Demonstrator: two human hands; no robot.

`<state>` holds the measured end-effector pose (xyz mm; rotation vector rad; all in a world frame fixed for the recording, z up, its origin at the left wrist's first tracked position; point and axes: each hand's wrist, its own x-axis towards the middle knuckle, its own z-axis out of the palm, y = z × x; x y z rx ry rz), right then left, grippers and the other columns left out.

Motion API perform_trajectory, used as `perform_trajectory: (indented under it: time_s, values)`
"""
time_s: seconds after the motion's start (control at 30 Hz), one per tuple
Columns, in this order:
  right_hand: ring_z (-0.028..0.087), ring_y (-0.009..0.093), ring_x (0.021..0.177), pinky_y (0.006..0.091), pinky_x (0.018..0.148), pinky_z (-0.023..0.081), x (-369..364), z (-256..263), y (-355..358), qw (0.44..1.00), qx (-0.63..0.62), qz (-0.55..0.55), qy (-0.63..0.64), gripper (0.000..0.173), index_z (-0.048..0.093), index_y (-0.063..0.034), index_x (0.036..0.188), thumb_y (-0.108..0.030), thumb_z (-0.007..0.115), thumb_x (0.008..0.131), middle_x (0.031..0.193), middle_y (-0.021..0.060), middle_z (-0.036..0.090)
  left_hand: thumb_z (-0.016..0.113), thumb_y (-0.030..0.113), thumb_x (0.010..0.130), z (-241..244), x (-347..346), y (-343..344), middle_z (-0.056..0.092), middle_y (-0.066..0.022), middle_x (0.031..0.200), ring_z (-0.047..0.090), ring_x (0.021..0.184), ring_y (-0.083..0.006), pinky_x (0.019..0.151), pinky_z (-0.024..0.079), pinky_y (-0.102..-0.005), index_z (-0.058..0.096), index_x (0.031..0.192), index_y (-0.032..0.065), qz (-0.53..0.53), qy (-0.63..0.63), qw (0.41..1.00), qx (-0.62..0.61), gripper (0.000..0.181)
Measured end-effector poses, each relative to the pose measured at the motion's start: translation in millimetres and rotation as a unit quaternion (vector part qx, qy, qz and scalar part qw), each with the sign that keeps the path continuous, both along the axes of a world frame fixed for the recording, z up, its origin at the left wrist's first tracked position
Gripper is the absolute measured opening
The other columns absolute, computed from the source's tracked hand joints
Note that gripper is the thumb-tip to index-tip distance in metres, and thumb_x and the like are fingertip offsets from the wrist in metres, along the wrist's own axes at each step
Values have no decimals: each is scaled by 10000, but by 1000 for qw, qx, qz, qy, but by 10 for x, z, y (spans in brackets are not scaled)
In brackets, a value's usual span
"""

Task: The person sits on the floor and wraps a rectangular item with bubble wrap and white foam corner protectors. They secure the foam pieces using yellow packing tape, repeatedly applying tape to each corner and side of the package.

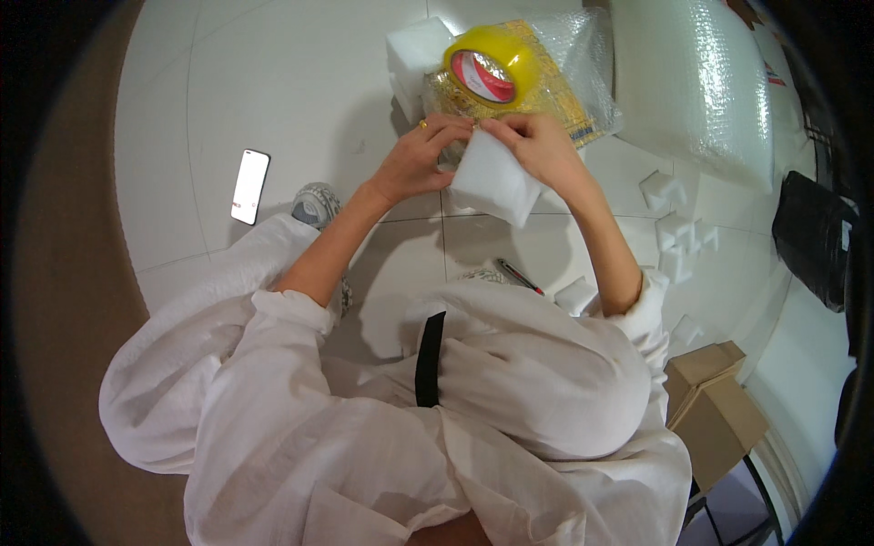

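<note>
My left hand, with a ring on one finger, has its fingertips at the top of a white foam corner block and its thumb against the block's left edge. From the other side my right hand grips the same block, fingertips almost meeting the left ones. The block sits at the near corner of a flat yellow patterned item in clear bubble wrap. On that item stands a roll of yellow packing tape with a red and white core. Another white foam block covers the far left corner.
A large bubble-wrap roll lies at far right. Several small foam pieces are scattered on the tiled floor. A phone lies left, a pen near my leg. Cardboard boxes and a black bag stand right.
</note>
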<state>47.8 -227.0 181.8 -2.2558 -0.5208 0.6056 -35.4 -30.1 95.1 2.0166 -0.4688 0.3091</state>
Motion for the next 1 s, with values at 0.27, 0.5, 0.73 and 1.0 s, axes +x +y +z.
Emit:
perform_trajectory:
  time_s: [0.27, 0.5, 0.73, 1.0]
  values:
    - [457, 106, 687, 288, 637, 415, -707, -317, -83, 890, 195, -411, -25, 241, 547, -1, 1028, -241, 525, 1040, 752, 24, 530, 802, 32, 677, -45, -4, 29, 588, -74, 1317, 593, 1193, -298, 1002, 497, -412, 548, 1159, 96, -27, -17, 999, 30, 549]
    - [461, 138, 714, 303, 679, 421, -794, -481, 125, 874, 181, -430, -133, 211, 505, -6, 1006, -212, 493, 1051, 802, 52, 519, 772, 196, 774, 96, -2, 116, 582, -63, 1309, 537, 1285, -282, 1117, 413, -448, 566, 1214, 145, -69, 33, 996, 47, 488]
    - [487, 204, 807, 336, 771, 427, -752, -524, 137, 867, 148, -453, -145, 198, 535, -1, 1016, -197, 514, 1034, 892, 96, 526, 809, 500, 652, 250, -322, -322, 463, -63, 1430, 380, 1412, -279, 1163, 135, -632, 516, 1315, 236, 29, 22, 999, 34, 771]
    - [518, 295, 1010, 395, 887, 425, -183, -239, -85, 908, 45, -251, -333, 287, 571, 20, 1166, -181, 622, 967, 1075, 171, 555, 839, 446, 605, 340, -318, -500, 465, -39, 1404, 331, 1430, -226, 1116, 197, -592, 580, 1236, 252, 86, 82, 983, 143, 709]
